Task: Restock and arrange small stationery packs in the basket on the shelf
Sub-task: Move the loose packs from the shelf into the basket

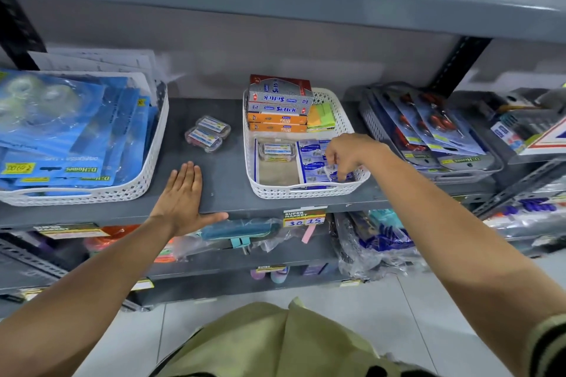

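A white perforated basket (pixel 309 191) sits on the grey shelf (pixel 226 174). At its back are stacked boxes (pixel 277 104) and green and yellow sticky notes (pixel 321 116). Its front holds a clear tub (pixel 275 151) and blue-and-white small packs (pixel 312 159). My right hand (pixel 349 153) reaches into the basket's front right corner, fingers pinched on one blue-and-white pack (pixel 337 173). My left hand (pixel 183 196) lies flat and open on the shelf, left of the basket. Two clear small tubs (pixel 208 133) stand on the shelf between the baskets.
A larger white basket (pixel 134 184) with blue tape packs stands at the left. A grey tray of carded scissors (pixel 428 138) lies to the right, with more goods beyond. A shelf board hangs close above. Lower shelves hold bagged items and price tags (pixel 303 217).
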The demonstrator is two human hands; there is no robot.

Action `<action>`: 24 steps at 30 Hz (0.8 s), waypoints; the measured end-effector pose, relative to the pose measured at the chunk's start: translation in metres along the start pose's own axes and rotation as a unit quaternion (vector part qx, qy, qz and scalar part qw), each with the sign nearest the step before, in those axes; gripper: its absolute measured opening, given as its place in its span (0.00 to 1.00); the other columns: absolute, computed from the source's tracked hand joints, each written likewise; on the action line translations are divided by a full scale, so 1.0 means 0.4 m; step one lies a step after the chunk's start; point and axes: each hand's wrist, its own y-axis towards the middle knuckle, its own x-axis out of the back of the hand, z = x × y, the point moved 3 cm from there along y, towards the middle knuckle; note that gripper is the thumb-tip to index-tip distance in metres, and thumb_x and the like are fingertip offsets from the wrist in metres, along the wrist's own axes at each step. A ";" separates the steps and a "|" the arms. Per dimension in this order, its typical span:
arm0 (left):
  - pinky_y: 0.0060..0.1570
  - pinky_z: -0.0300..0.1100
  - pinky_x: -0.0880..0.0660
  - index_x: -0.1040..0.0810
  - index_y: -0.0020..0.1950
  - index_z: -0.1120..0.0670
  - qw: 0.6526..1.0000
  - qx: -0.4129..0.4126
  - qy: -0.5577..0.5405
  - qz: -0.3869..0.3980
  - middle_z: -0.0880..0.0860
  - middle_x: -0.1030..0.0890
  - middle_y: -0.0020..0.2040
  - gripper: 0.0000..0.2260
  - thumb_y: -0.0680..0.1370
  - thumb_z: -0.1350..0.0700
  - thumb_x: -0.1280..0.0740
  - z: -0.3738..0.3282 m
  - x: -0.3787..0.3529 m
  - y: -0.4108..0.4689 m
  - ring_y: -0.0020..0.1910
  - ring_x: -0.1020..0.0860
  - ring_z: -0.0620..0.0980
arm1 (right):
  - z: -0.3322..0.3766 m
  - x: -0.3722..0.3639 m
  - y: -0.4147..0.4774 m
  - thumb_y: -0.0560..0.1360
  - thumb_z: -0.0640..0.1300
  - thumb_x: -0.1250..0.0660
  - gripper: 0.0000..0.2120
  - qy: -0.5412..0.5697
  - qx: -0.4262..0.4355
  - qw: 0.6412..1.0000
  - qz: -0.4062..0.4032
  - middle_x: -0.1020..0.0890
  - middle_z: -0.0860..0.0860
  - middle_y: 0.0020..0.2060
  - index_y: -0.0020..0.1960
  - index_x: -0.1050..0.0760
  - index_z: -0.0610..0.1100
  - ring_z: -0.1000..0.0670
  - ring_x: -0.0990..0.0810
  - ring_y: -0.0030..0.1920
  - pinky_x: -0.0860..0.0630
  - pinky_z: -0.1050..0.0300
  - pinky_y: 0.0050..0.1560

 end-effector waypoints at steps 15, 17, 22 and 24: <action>0.75 0.52 0.62 0.63 0.76 0.61 1.000 0.018 -0.003 0.013 0.60 0.60 0.78 0.56 0.63 0.22 0.56 -0.009 0.007 -0.015 0.77 0.62 0.56 | -0.008 -0.022 -0.021 0.62 0.44 0.26 0.20 -0.008 0.026 1.000 0.001 0.23 0.55 0.37 0.54 0.20 0.49 0.47 0.21 0.42 0.27 0.60 0.36; 0.75 0.52 0.62 0.63 0.76 0.61 1.000 0.019 -0.005 0.014 0.60 0.60 0.78 0.56 0.64 0.22 0.55 -0.012 0.010 -0.017 0.77 0.62 0.56 | -0.010 -0.020 -0.026 0.63 0.44 0.26 0.20 -0.015 0.018 1.000 -0.001 0.22 0.55 0.39 0.55 0.21 0.49 0.48 0.23 0.41 0.32 0.62 0.33; 0.76 0.52 0.61 0.63 0.76 0.61 1.000 0.019 -0.006 0.016 0.59 0.61 0.78 0.55 0.64 0.22 0.55 -0.014 0.013 -0.021 0.77 0.62 0.56 | -0.007 -0.020 -0.024 0.63 0.43 0.26 0.18 -0.045 -0.009 0.999 -0.009 0.17 0.48 0.48 0.52 0.21 0.45 0.49 0.26 0.38 0.37 0.64 0.31; 0.76 0.52 0.61 0.63 0.76 0.60 1.000 0.020 -0.005 0.015 0.59 0.61 0.78 0.55 0.64 0.22 0.55 -0.014 0.013 -0.021 0.77 0.62 0.56 | -0.012 -0.019 -0.024 0.63 0.44 0.26 0.16 -0.055 0.000 0.998 -0.010 0.17 0.49 0.48 0.51 0.20 0.46 0.49 0.26 0.38 0.37 0.64 0.31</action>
